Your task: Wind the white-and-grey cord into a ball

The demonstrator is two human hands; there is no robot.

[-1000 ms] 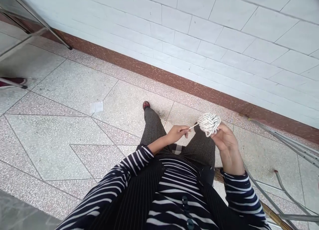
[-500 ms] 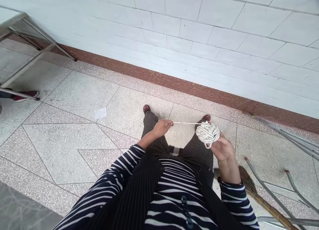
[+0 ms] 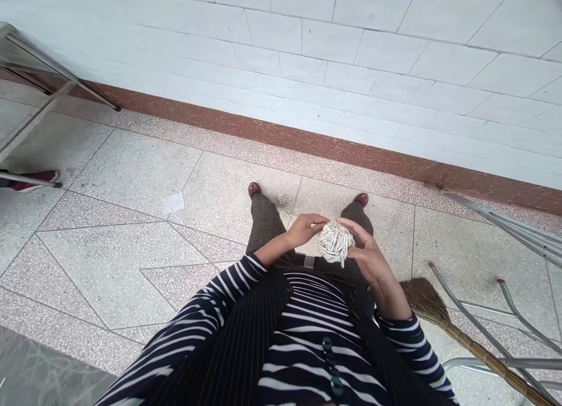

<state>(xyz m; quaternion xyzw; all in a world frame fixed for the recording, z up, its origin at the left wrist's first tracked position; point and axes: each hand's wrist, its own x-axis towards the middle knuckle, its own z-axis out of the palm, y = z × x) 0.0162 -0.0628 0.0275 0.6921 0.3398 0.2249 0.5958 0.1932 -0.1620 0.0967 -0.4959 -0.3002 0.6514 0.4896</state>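
Note:
A ball of white twisted cord (image 3: 335,243) is in front of my waist, above my lap. My right hand (image 3: 371,259) grips the ball from the right, with thumb and fingers curved about its side. At the ball's upper left edge, my left hand (image 3: 305,229) has its fingers pinched together on the cord; the strand between them is mostly hidden. On the floor between my feet lies a small pale coil (image 3: 281,199), perhaps more of the cord.
A straw broom (image 3: 465,341) and a metal tube frame (image 3: 474,318) are at my right. Folded metal legs (image 3: 504,224) lean near the wall (image 3: 351,60). White paper (image 3: 173,204) lies on the floor, and a metal-legged table (image 3: 57,72) with another person's shoe (image 3: 37,179) is at left.
The cord ball and my right hand have moved left, and my left hand slightly right. The stretch of cord that was taut between my hands no longer shows.

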